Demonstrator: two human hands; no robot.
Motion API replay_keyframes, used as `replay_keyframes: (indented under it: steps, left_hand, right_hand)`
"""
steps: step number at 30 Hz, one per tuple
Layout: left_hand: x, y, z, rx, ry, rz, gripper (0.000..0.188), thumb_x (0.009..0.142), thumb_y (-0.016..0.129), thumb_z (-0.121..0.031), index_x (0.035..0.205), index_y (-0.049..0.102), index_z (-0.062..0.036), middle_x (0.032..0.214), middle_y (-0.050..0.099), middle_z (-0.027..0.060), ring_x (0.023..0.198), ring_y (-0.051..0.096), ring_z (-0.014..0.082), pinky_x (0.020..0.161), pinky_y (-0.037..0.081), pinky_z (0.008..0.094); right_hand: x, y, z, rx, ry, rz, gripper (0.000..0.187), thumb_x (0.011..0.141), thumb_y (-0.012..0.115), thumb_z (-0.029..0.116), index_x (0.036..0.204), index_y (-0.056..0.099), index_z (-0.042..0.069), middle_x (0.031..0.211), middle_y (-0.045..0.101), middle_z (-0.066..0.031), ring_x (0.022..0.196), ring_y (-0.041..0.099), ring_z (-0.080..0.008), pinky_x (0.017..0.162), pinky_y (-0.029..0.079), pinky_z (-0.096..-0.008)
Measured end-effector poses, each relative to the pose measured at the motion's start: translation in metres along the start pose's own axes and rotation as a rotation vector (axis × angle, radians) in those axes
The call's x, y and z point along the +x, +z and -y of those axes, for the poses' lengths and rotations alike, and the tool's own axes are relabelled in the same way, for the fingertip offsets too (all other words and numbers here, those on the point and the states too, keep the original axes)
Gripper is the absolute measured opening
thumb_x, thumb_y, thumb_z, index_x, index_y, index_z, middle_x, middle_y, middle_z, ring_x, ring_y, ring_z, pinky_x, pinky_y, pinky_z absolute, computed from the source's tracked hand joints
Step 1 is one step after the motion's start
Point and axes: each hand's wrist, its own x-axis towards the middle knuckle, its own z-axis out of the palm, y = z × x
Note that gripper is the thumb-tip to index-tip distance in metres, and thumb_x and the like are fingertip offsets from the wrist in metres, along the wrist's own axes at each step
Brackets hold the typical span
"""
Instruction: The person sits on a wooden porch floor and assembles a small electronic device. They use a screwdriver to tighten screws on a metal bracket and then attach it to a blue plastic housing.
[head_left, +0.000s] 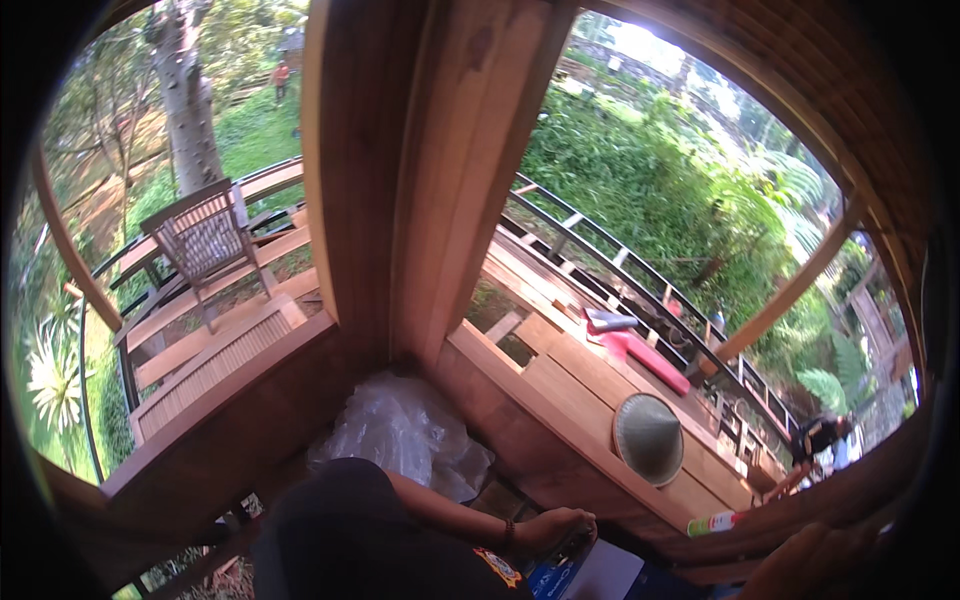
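A dark object (568, 552), too hidden to be identified, is gripped low in the near middle by a closed hand (553, 527) with a wristband; which of the person's hands it is cannot be told. Just beside it a blue and white package (585, 577) is seen. Farther off, crumpled clear plastic (405, 432) lies left, and a conical hat (648, 437) rests on the wooden bench (560, 385) to the right

Wooden post (420, 170) at centre; chair (205, 240) on deck to left. Conical hat (648, 436) and red cushion (640, 352) on planks right; crumpled plastic (400, 432) below post.
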Motion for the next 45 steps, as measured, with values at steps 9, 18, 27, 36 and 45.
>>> replay_keyframes:
  steps: [9,18,27,36,45]
  left_hand:
    - [-0.046,-0.014,-0.035,-0.103,0.188,-0.390,0.043,0.102,0.045,-0.043,0.092,0.065,-0.0069,0.078,0.065,0.0078,0.063,0.063,0.0197,0.058,0.053,0.0328]
    - [-0.022,-0.013,-0.064,0.119,0.265,-0.252,0.045,0.105,0.041,-0.040,0.093,0.065,-0.0043,0.080,0.066,0.0081,0.069,0.065,0.0177,0.068,0.055,0.0303]
    - [0.024,0.011,-0.074,0.263,0.113,-0.122,0.048,0.101,0.041,-0.042,0.097,0.064,-0.0004,0.081,0.066,0.0101,0.071,0.067,0.0202,0.068,0.055,0.0324]
    - [0.040,0.033,-0.057,0.516,0.087,0.122,0.053,0.103,0.039,-0.043,0.094,0.065,0.0028,0.080,0.066,0.0106,0.069,0.064,0.0168,0.066,0.052,0.0292]
    - [0.040,0.042,-0.055,0.637,0.089,0.207,0.054,0.103,0.039,-0.043,0.094,0.065,0.0034,0.080,0.065,0.0097,0.072,0.062,0.0154,0.067,0.049,0.0278]
  right_hand:
    - [-0.158,-0.089,-0.084,-0.878,0.786,0.011,0.034,0.094,0.068,0.020,0.121,0.063,0.001,0.096,0.069,-0.0119,0.074,0.066,-0.0210,0.060,0.054,-0.0296]
    - [-0.265,-0.079,-0.052,-0.479,1.189,-0.285,0.041,0.086,0.052,0.002,0.127,0.055,0.000,0.084,0.061,-0.0080,0.061,0.051,-0.0080,0.059,0.043,-0.0218]
    - [-0.258,-0.034,0.001,-0.968,1.056,-0.233,0.041,0.082,0.054,-0.002,0.121,0.064,-0.001,0.087,0.065,-0.0122,0.079,0.065,-0.0190,0.073,0.053,-0.0316]
    - [-0.261,-0.014,0.020,-1.235,0.850,-0.198,0.034,0.087,0.064,-0.006,0.120,0.068,-0.001,0.085,0.065,-0.0161,0.073,0.064,-0.0289,0.067,0.051,-0.0360]
    - [-0.268,-0.009,0.021,-1.270,0.834,-0.241,0.034,0.087,0.065,-0.005,0.121,0.069,0.000,0.082,0.063,-0.0150,0.071,0.063,-0.0285,0.064,0.050,-0.0358]
